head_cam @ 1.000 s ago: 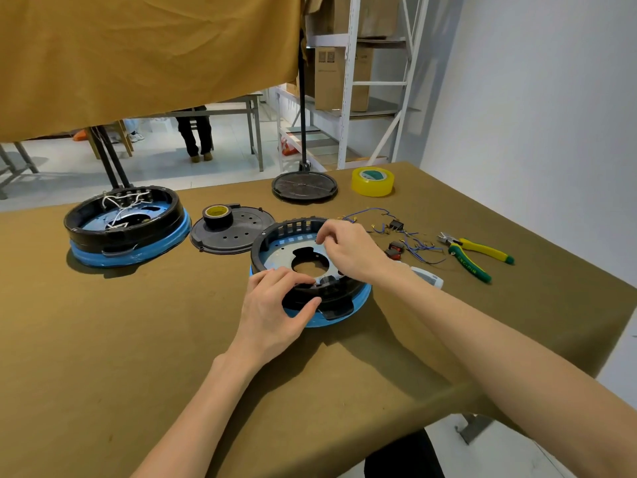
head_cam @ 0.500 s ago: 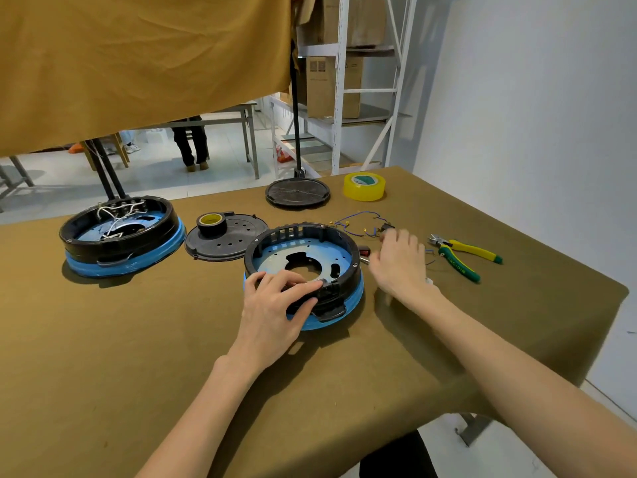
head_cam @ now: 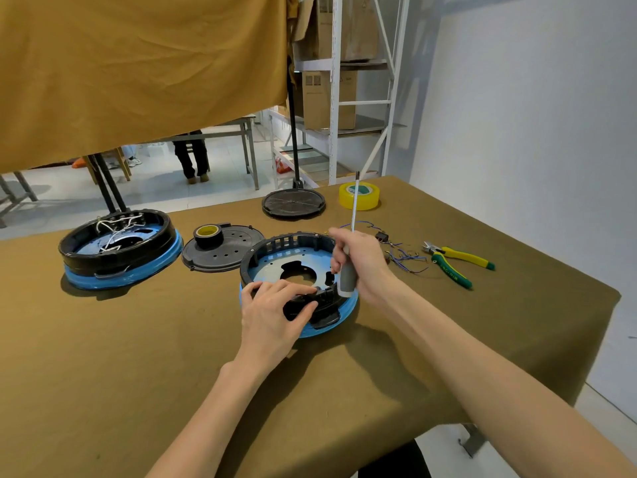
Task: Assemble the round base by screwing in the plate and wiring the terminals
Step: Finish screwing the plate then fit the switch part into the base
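The round base (head_cam: 275,248), black-walled with a blue lower ring, sits at the table's middle with a pale blue plate (head_cam: 275,270) lying inside it. My left hand (head_cam: 275,310) rests on the base's near rim, fingers over a black bracket there. My right hand (head_cam: 362,262) grips a screwdriver (head_cam: 347,276) by its grey handle above the base's right side, the shaft pointing up and away. Loose blue wires with terminals (head_cam: 400,251) lie just right of the base.
A second wired base (head_cam: 120,250) stands at the left. A black cover with a tape roll (head_cam: 220,250), a black disc (head_cam: 293,203), yellow tape (head_cam: 359,195) and green-yellow pliers (head_cam: 458,262) lie around. The table edge drops off at the right.
My right hand left the base, reached right toward the wires, and now holds a screwdriver above the base's right side. My left hand has stayed on the near rim.
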`<move>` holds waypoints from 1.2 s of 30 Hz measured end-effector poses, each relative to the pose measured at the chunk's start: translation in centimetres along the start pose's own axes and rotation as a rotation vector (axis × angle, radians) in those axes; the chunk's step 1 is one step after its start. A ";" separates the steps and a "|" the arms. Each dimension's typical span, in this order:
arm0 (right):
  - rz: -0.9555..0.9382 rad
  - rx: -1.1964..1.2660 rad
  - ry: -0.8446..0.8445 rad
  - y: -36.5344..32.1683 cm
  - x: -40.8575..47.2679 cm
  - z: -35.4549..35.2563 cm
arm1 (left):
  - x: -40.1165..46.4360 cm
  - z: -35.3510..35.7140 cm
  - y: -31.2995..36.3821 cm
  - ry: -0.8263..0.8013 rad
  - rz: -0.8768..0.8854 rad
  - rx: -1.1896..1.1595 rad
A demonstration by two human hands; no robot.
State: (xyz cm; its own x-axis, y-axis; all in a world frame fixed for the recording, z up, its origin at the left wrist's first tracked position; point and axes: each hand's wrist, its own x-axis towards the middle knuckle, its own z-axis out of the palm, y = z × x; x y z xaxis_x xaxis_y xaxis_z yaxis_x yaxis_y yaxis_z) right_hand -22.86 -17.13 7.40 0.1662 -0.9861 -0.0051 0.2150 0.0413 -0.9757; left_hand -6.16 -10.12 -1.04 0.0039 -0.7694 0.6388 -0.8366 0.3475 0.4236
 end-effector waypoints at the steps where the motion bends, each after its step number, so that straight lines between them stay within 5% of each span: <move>1: -0.019 0.027 -0.013 -0.1 0.3 1.2 | 0.0 0.1 -0.1 -0.001 -0.005 -0.004; 13: -0.297 -0.141 0.011 1.1 -0.4 4.8 | 0.2 0.1 -0.4 -0.014 -0.034 0.010; 29: -0.220 -0.141 0.055 1.1 0.0 2.7 | 0.1 -0.1 -0.6 -0.028 0.053 0.092; 33: -0.171 -0.406 0.265 1.6 0.3 -2.3 | 0.0 -0.1 -0.7 -0.021 0.123 0.129; 36: -0.135 -0.971 0.314 3.7 -0.4 -6.2 | -0.1 -0.3 -0.5 -0.015 0.139 0.165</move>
State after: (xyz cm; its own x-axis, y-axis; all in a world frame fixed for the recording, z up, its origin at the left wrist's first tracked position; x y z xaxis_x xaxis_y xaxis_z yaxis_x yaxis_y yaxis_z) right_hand -28.10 -17.55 2.45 -0.0910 -0.9762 0.1966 -0.6803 -0.0832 -0.7282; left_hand -5.60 -10.02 -1.13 -0.1250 -0.7286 0.6734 -0.9068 0.3593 0.2205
